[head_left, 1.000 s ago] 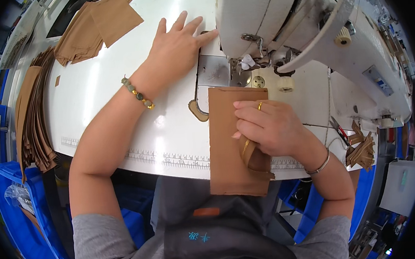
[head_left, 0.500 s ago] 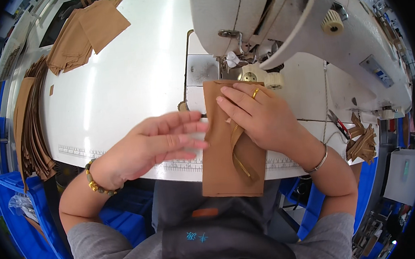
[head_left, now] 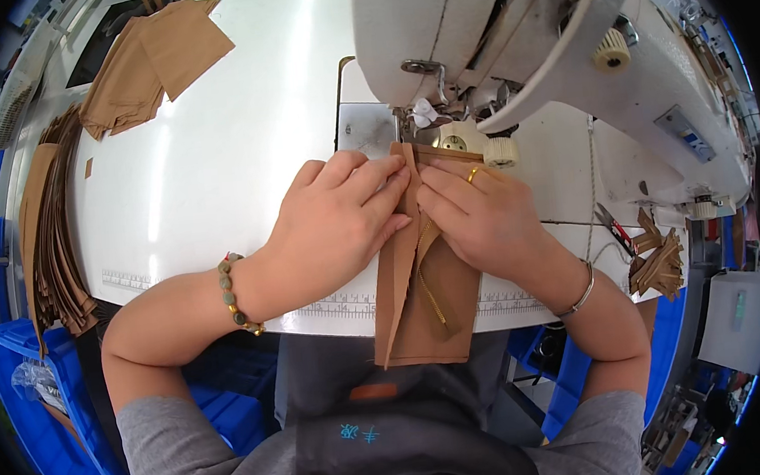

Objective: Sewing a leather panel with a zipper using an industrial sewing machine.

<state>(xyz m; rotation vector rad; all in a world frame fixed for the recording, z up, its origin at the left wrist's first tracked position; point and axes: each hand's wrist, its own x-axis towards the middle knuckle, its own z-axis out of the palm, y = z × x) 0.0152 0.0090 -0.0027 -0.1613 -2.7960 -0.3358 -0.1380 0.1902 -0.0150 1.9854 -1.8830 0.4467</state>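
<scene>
Head camera view: a brown panel [head_left: 457, 292] is positioned on the white table [head_left: 162, 192], at the near side of the sewing machine [head_left: 404, 30]. Its near end is extended past the near table edge; its left margin is folded up lengthwise. A brown strip with gold zipper teeth [head_left: 429, 293] is laid along the panel, right of the fold. The folded margin is pinched at its far end between thumb and fingers of the left hand [head_left: 337, 207]. The right hand [head_left: 485, 216] is placed just beside it, fingers bent against the panel; whether anything is pinched there cannot be told, the fingertips being partly hidden. The panel is judged light and pliable, holding a crease but apt to sag where unsupported. It is best held flat near the far end, with the fold gripped close to its edge.
</scene>
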